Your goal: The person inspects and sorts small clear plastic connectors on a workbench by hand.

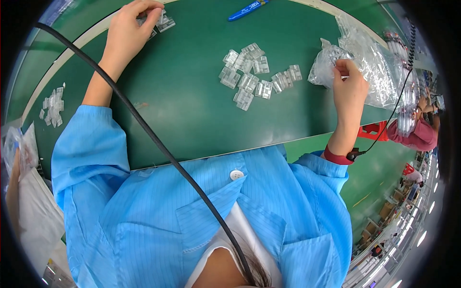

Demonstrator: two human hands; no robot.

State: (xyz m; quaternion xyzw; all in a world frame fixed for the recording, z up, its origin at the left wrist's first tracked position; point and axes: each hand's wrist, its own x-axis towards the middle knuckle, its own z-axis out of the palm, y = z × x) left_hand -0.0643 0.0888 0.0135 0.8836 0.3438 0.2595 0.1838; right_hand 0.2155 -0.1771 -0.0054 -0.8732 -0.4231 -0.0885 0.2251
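Observation:
At the far left of the green table, my left hand [132, 26] is closed, thumb and fingers bent together over small clear plastic pieces [165, 22]. Whether a piece sits between its fingertips is hidden. My right hand [350, 84] reaches to the right side, its fingers curled in a pinch against a clear plastic bag [321, 69]. What those fingertips grip, I cannot make out. Between the hands lies a loose cluster of several clear, blocky plastic pieces [247, 82], some overlapping.
A blue marker pen [247, 10] lies at the far edge. More small clear parts [53, 106] sit at the far left. A larger crumpled clear bag [374, 62] and bundled parts [407, 105] occupy the right end. A black cable [144, 127] crosses the view; a cord runs from my right wristband [337, 156].

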